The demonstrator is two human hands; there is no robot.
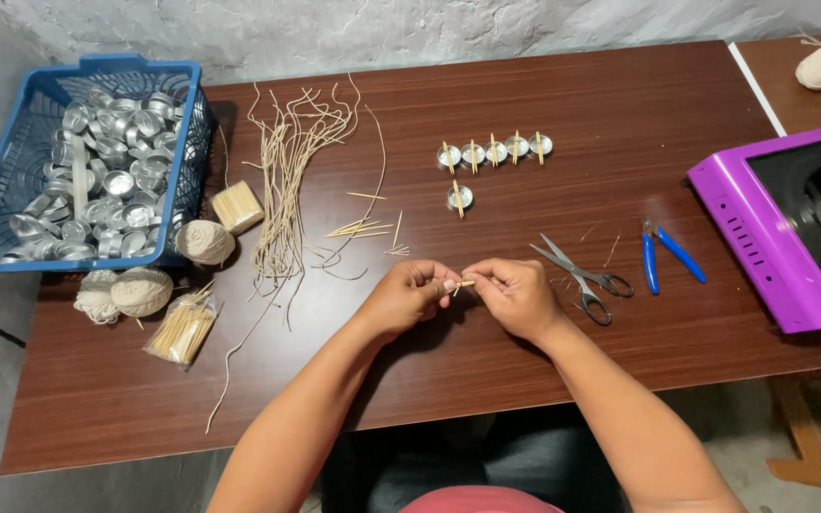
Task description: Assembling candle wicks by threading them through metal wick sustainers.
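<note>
My left hand [407,294] and my right hand [515,294] meet over the front middle of a dark brown table [620,361]. Both pinch a short thin wooden stick [464,283] between fingertips. Loose sticks [363,228] lie just beyond my hands. Farther back stands a row of small metal cups [494,150] with sticks across them, and one more cup [459,197] sits below the row.
A blue basket [11,204] full of metal cups sits far left. Waxed wick strands [287,180], string balls [204,241], stick bundles [182,331], scissors [582,275], blue pliers [662,255] and a purple device [781,228] lie around.
</note>
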